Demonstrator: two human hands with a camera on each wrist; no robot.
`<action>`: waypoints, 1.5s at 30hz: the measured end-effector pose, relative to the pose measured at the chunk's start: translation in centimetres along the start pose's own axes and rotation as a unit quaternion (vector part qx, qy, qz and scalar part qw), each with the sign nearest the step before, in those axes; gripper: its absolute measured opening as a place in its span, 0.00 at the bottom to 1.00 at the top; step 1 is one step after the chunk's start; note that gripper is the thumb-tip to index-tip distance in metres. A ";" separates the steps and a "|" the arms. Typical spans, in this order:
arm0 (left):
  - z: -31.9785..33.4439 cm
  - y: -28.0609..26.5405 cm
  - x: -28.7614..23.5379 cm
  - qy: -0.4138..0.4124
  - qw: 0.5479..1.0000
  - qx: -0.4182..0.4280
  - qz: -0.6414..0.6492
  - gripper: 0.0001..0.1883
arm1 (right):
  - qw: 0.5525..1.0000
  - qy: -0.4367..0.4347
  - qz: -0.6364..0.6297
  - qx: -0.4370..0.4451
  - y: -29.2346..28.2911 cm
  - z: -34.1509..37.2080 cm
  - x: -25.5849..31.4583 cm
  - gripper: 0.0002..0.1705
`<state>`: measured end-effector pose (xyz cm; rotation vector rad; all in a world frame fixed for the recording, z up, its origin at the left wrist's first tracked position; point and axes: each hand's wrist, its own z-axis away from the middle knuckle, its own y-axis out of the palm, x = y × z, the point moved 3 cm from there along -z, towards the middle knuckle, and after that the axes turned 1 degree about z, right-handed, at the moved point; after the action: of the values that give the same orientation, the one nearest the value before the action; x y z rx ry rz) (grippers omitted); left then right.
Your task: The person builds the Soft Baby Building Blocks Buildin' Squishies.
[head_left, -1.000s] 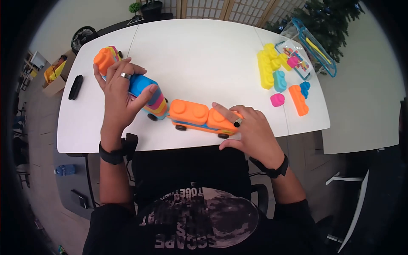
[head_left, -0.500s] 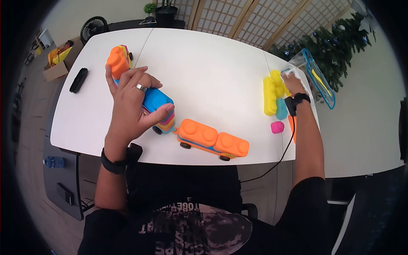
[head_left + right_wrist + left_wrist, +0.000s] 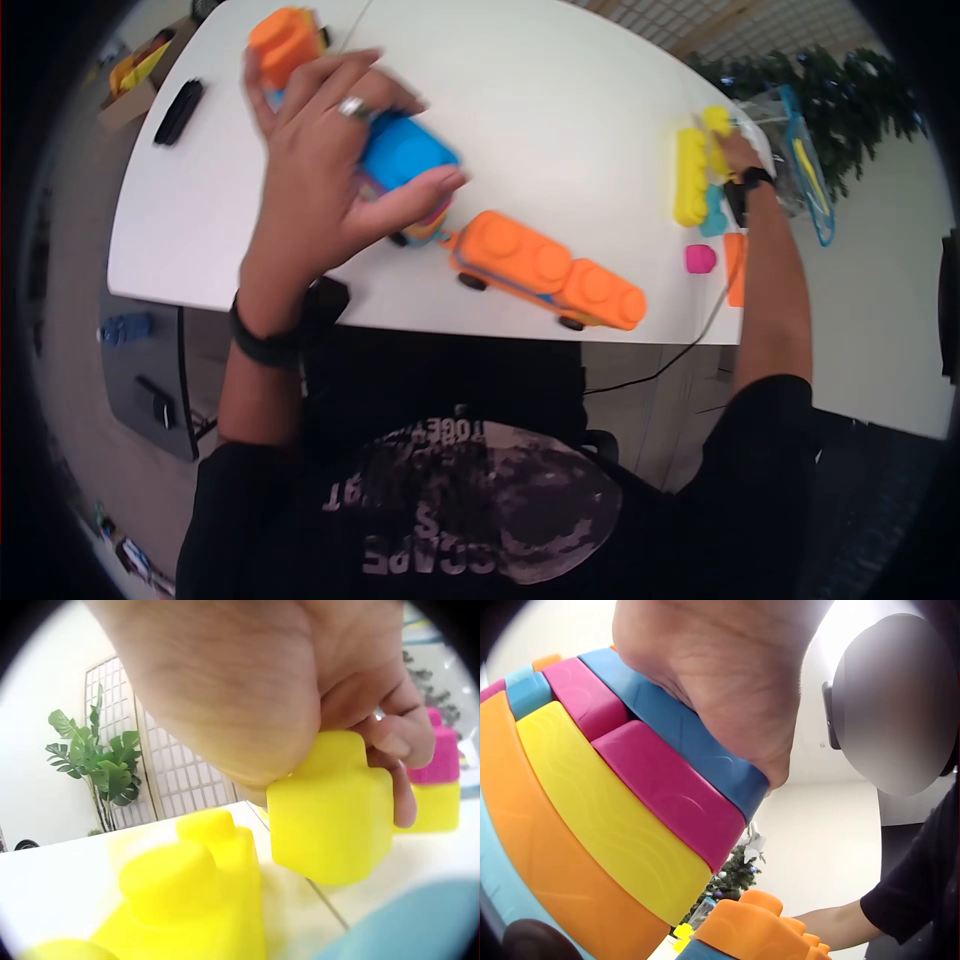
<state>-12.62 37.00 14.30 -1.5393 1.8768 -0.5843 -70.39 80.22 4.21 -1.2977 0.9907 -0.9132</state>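
My left hand [image 3: 320, 170] grips a toy train of stacked building blocks, its thumb along the blue block [image 3: 405, 150] on top. Under that palm, pink, yellow and orange layers [image 3: 615, 817] show in the left wrist view. Hitched behind is a wagon topped with two orange blocks [image 3: 515, 250]. Far to the right, my right hand [image 3: 740, 152] reaches among loose blocks. Its curled fingers hold a yellow block [image 3: 330, 817] in the right wrist view. A longer yellow block [image 3: 690, 178] is just left of this hand.
Teal [image 3: 713, 212], pink [image 3: 700, 259] and orange blocks [image 3: 735, 270] lie near the right hand. A clear bag with blue trim [image 3: 810, 175] stands at the table's right edge. A black case [image 3: 179, 112] lies at the left. A cable trails from the right wrist.
My right hand has left the wagon's orange blocks and gone to the loose blocks at the far right, where it now holds a yellow one. The left hand stays on the train.
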 end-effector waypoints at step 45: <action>0.6 1.5 -0.1 -0.031 0.999 -0.038 0.006 0.32 | 0.945 -0.305 -0.042 -0.109 -16.2 42.8 31.3 0.42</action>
<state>-13.24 37.45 12.86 -1.5762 1.8789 -0.4599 -19.56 63.65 18.82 -1.6833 0.5563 -0.4130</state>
